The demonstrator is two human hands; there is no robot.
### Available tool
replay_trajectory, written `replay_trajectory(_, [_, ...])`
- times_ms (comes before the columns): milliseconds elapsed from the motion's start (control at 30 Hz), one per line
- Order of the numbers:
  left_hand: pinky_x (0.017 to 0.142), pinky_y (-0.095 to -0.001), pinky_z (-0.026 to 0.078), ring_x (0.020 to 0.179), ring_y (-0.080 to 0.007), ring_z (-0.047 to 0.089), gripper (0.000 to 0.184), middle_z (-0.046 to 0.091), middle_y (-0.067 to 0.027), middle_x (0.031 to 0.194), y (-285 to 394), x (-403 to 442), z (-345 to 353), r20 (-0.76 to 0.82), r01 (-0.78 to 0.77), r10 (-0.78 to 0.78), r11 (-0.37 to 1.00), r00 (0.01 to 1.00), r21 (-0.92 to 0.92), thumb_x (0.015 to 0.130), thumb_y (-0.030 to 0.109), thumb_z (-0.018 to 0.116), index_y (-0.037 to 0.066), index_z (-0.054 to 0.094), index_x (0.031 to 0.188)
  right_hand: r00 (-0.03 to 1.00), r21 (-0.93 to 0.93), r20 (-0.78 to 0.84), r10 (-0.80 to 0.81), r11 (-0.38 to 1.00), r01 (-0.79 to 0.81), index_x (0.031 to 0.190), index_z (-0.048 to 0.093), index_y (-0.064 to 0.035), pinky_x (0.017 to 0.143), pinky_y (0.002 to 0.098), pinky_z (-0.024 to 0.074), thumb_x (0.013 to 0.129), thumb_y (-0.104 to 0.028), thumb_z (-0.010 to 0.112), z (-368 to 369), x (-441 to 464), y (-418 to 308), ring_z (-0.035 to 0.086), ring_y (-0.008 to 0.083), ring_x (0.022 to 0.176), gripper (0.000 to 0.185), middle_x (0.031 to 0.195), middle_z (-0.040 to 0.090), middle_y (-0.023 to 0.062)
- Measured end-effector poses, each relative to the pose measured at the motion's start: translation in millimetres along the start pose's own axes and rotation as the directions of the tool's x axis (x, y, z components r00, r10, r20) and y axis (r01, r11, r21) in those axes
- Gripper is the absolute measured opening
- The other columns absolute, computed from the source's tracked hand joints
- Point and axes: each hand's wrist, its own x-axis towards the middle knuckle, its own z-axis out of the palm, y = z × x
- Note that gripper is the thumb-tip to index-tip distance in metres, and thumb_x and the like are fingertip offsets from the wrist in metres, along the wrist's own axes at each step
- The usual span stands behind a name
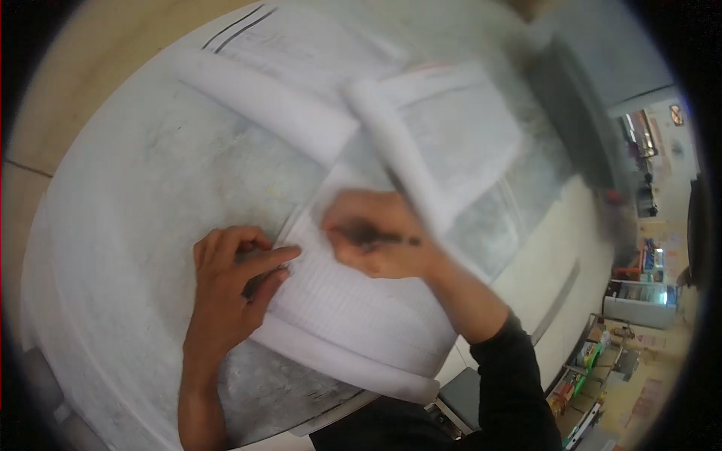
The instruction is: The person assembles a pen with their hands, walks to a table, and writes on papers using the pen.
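A white sheet with lines of small marks lies on the grey table, its near edge curled into a roll. My right hand, smeared by motion, is closed around a dark pen over the upper part of this sheet. The pen's tip is hidden by the hand. At the sheet's left edge rests my left hand, with forefinger and thumb apart and touching the paper, the other fingers bent. A dark patch shows beneath the left hand; I cannot make out what it is.
Two more curled sheets lie beyond my hands: a large paper with black stripes at its corner and another paper to its right. The round grey table has a curved edge. Shelves with goods stand at far right.
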Motion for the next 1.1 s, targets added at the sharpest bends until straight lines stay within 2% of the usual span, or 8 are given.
replay_trajectory(67, [0.107,-0.0424,0.035,0.108,-0.025,0.054,0.03,0.061,-0.0039,0.112,-2.7,0.9,0.3,0.008,-0.04,0.04,0.999,0.999,-0.012,0.085,0.014,0.081,0.016,0.083,0.114,0.994,0.003,0.055,0.099,0.995,-0.099,0.093,0.067,-0.0011,0.056,0.0302,0.0475,0.083,0.0,0.073,-5.0,0.2,-5.0,0.06,0.0146,0.061,0.011,0.075,0.064,0.0072])
replay_trajectory(100, [0.107,-0.0423,0.035,0.108,-0.0245,0.055,0.028,0.061,-0.0042,0.112,-3.7,1.0,0.9,-0.002,-0.054,0.054,0.999,0.999,0.004,0.086,0.015,0.081,0.018,0.083,0.114,0.994,0.038,0.061,0.087,0.995,-0.089,0.093,0.067,-0.0011,0.056,0.0302,0.0475,0.083,0.0,0.073,-4.0,0.3,-6.8,0.06,0.0146,0.061,0.011,0.075,0.064,0.0072])
replay_trajectory(167, [0.107,-0.042,0.035,0.108,-0.0239,0.055,0.028,0.06,-0.004,0.112,-5.4,0.1,0.9,0.006,-0.031,0.031,0.999,1.0,0.01,0.086,0.015,0.081,0.019,0.083,0.114,0.987,-0.037,0.04,0.156,0.987,-0.154,0.093,0.068,-0.0029,0.056,0.0293,0.0469,0.083,0.0,0.073,-0.3,-0.2,-10.2,0.06,0.0131,0.061,0.012,0.077,0.065,0.0057])
replay_trajectory(300, [0.107,-0.0411,0.034,0.107,-0.0216,0.055,0.028,0.06,-0.0024,0.113,-12.0,-1.5,4.6,0.005,-0.039,0.039,0.999,0.999,-0.011,0.088,0.015,0.08,0.021,0.083,0.116,0.971,0.101,0.156,0.182,0.975,-0.199,0.093,0.069,-0.0059,0.056,0.0292,0.0457,0.082,0.001,0.074,11.4,-6.1,-18.5,0.06,0.0122,0.062,0.014,0.08,0.065,0.0032])
replay_trajectory(433, [0.106,-0.0407,0.033,0.107,-0.0203,0.054,0.028,0.059,-0.0014,0.112,-12.6,-2.0,5.9,0.003,-0.048,0.048,0.998,0.999,-0.04,0.089,0.016,0.08,0.023,0.084,0.116,0.967,0.1,0.254,0.011,0.994,-0.037,0.092,0.068,-0.0066,0.057,0.0314,0.0448,0.078,0.002,0.076,18.5,-7.2,-19.9,0.06,0.0146,0.063,0.018,0.08,0.064,0.0041])
replay_trajectory(767, [0.105,-0.0415,0.033,0.107,-0.0209,0.054,0.026,0.061,-0.0007,0.111,-17.7,-0.9,6.8,-0.003,-0.044,0.044,0.997,0.999,-0.056,0.09,0.015,0.079,0.021,0.083,0.114,0.955,0.118,0.294,0.031,0.991,-0.068,0.094,0.068,-0.006,0.059,0.0322,0.0478,0.081,0.002,0.076,31.1,-4.3,-28.8,0.063,0.0181,0.065,0.018,0.082,0.064,0.0077])
replay_trajectory(833, [0.105,-0.0413,0.032,0.107,-0.021,0.054,0.026,0.061,-0.0006,0.111,-20.0,-0.3,7.0,-0.003,-0.049,0.049,0.997,0.999,-0.061,0.09,0.015,0.078,0.021,0.083,0.115,0.955,0.052,0.286,0.078,0.994,-0.097,0.096,0.067,-0.0058,0.06,0.0321,0.0489,0.08,0.003,0.076,31.9,-3.5,-26.3,0.063,0.0182,0.065,0.02,0.083,0.064,0.0078])
replay_trajectory(1100, [0.104,-0.0419,0.034,0.107,-0.0209,0.054,0.029,0.061,-0.0006,0.111,-14.9,-1.2,1.1,0.003,-0.066,0.066,0.996,0.998,-0.06,0.089,0.014,0.078,0.022,0.083,0.116,0.955,0.055,0.293,0.048,0.996,-0.067,0.093,0.066,-0.0053,0.058,0.0331,0.0474,0.079,0.004,0.075,31.6,-5.6,-28.2,0.061,0.0184,0.063,0.02,0.081,0.063,0.0071])
